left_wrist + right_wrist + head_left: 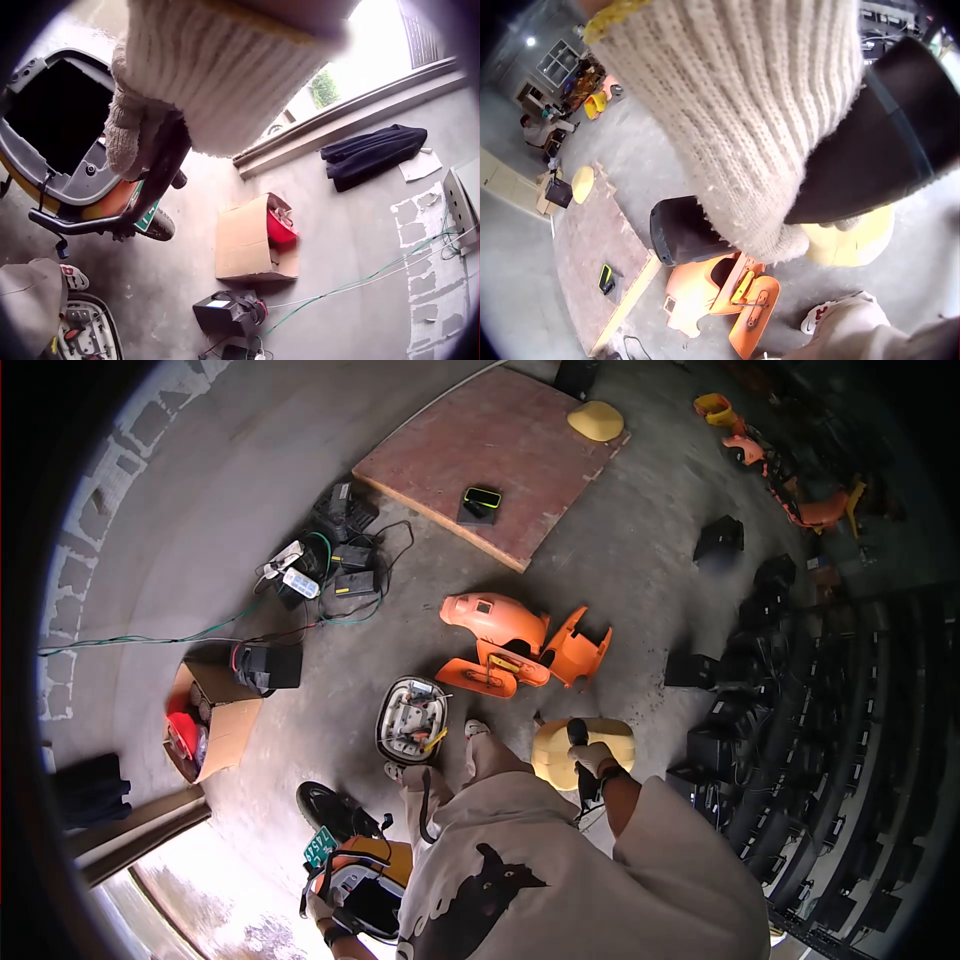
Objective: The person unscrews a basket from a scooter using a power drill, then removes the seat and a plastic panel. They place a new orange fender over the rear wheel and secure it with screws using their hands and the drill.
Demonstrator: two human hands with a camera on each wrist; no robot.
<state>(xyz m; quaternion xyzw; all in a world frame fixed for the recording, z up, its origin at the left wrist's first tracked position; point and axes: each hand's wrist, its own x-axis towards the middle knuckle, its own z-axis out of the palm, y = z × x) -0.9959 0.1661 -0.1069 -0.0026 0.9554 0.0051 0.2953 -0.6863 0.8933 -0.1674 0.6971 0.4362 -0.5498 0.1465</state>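
My left hand (318, 908), in a white knit glove, grips the black grab rail (161, 165) at the back of an orange scooter (395, 857). The scooter's seat compartment (56, 105) is uncovered and dark inside, and a green number plate (319, 847) hangs at its rear. My right hand (592, 757), gloved too, is wrapped round a black handlebar grip (686, 231). The grip's rounded end sticks out past the glove in the right wrist view. Below that hand is a yellow padded piece (555, 752). My body hides the scooter's middle.
Orange body panels (500, 622) and a tray of parts (412, 718) lie on the floor ahead. A cardboard box (232, 730) and black batteries with cables (350, 582) are on the left. Black units (720, 745) line the right side. A reddish board (480, 450) lies farther off.
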